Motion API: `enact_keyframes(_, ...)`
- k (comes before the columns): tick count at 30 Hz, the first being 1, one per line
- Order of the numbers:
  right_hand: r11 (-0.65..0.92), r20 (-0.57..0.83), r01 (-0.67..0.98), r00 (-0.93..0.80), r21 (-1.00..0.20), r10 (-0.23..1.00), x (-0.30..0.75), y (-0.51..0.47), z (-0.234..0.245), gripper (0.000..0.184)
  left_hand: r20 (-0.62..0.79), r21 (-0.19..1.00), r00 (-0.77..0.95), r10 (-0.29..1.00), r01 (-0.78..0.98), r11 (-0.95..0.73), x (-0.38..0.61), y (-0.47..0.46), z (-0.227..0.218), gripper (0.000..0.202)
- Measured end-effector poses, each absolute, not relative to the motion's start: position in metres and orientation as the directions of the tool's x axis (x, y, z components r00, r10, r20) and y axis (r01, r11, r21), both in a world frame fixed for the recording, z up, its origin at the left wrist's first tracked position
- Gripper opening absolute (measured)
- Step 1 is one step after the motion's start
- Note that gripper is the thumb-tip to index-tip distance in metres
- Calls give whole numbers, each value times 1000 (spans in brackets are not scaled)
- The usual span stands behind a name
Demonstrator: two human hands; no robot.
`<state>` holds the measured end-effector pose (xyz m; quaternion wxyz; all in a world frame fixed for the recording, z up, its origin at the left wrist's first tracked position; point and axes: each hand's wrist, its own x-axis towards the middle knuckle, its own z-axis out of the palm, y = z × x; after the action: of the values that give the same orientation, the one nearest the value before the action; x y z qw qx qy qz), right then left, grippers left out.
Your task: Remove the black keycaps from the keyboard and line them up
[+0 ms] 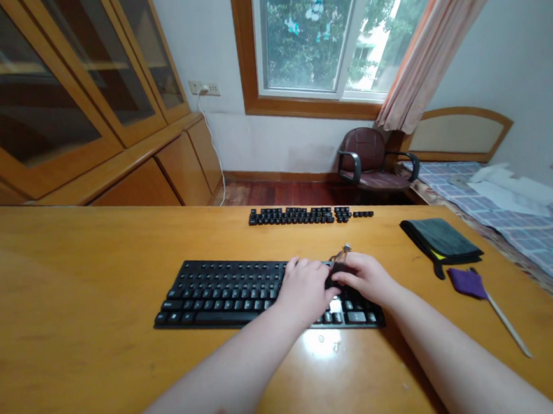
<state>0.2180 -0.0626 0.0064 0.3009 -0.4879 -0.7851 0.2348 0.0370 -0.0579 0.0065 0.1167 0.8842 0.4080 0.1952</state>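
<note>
A black keyboard lies on the wooden table, with switches bare in its upper rows and caps on the lower ones. My left hand rests over its right part, fingers bent and closed; a small dark thing between thumb and fingertips is too hidden to name. Close beside it, my right hand is closed on a wire keycap puller, whose thin wires point up and away from me. My hands cover part of the keys beneath them.
Loose black keycaps stand in rows near the table's far edge. To the right lie a folded dark cloth, a purple cloth piece and a thin pale stick. An office chair stands beyond the table.
</note>
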Motion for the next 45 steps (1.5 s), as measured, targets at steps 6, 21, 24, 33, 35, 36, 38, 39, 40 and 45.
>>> enact_keyframes(6,610,402,692,-469,-385,786,218,-70,1,25,233,438,634,737,608,-662,37,-52,-1,16)
enact_keyframes(21,456,326,704,-323,-544,888,214,-70,6,21,201,478,646,737,592,-649,35,-51,2,17)
enact_keyframes(24,498,346,686,-362,-531,866,216,-70,5,20,188,486,645,740,594,-641,35,-52,4,16)
enact_keyframes(33,702,445,440,-556,-560,702,216,-67,5,12,219,477,641,735,587,-654,35,-54,3,12)
enact_keyframes(35,666,437,476,-509,-575,741,218,-68,4,12,229,485,638,735,580,-654,35,-54,3,13)
enact_keyframes(36,646,431,501,-485,-577,761,219,-69,4,13,233,488,638,734,576,-656,35,-54,3,12)
enact_keyframes(38,607,413,561,-445,-564,795,220,-70,3,15,238,488,641,730,571,-660,35,-54,3,12)
enact_keyframes(39,586,402,593,-426,-552,810,220,-71,3,17,240,486,642,728,570,-662,35,-54,4,12)
enact_keyframes(40,566,394,622,-407,-541,824,220,-72,3,18,241,483,643,727,570,-664,35,-54,5,12)
enact_keyframes(45,404,363,613,-198,-679,910,218,-73,4,24,249,523,616,747,564,-639,34,-52,6,19)
